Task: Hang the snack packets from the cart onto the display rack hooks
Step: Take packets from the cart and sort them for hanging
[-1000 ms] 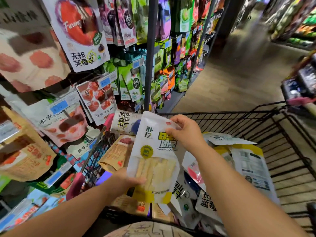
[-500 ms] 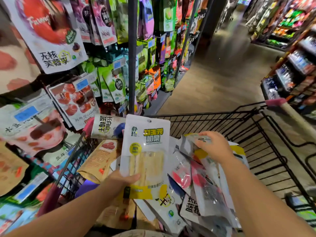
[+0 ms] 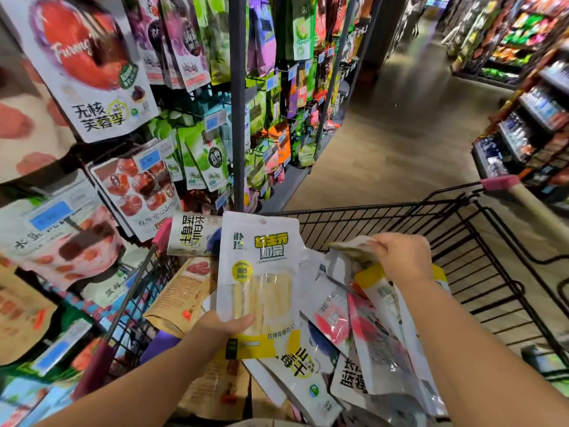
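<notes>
My left hand [image 3: 223, 328] holds a white and yellow snack packet [image 3: 261, 272] upright by its lower edge, above the black wire cart [image 3: 462, 241]. Its hang hole points up. My right hand [image 3: 403, 257] reaches into the cart and pinches the top of a clear packet with red print [image 3: 369, 318] lying on the pile. Several more packets lie in the cart, among them white blueberry packets [image 3: 295, 365] and a tan packet [image 3: 184, 294]. The display rack [image 3: 237, 103] with hooks full of hanging packets stands to the left.
Blue price tags [image 3: 49, 211] stick out on the hook ends at the left. The cart's pink-capped handle [image 3: 498, 183] is at the right. A wooden-floored aisle [image 3: 400, 134] runs ahead, with more shelves [image 3: 529, 112] on the right.
My right hand let go of the white and yellow packet's top and moved right into the cart onto another packet. My left hand now holds the first packet alone, more upright.
</notes>
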